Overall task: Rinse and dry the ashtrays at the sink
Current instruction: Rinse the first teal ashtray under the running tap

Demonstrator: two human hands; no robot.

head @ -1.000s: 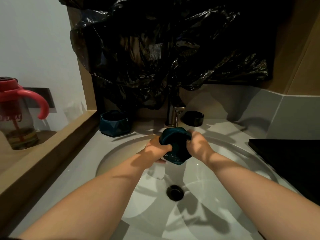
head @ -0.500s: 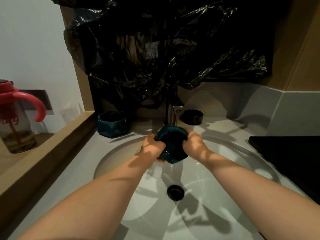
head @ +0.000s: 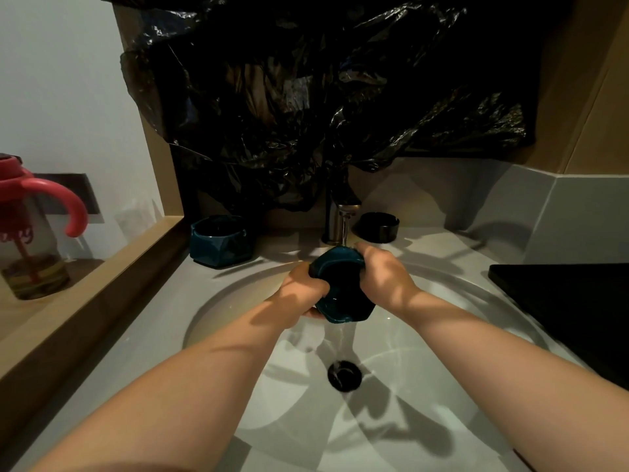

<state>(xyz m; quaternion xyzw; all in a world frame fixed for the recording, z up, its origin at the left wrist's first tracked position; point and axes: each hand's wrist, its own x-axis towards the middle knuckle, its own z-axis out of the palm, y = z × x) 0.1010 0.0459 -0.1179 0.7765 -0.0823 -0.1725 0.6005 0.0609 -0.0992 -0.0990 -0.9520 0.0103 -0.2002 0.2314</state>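
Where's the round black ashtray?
In the head view, the black ashtray sits on the counter behind the sink, just right of the faucet, beyond the right hand holding the teal ashtray.

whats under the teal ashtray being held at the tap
Water spills off the lower edge of the teal ashtray into the sink basin, toward the black drain below it. The left hand curls beneath one side. The ashtray's own underside is hidden.
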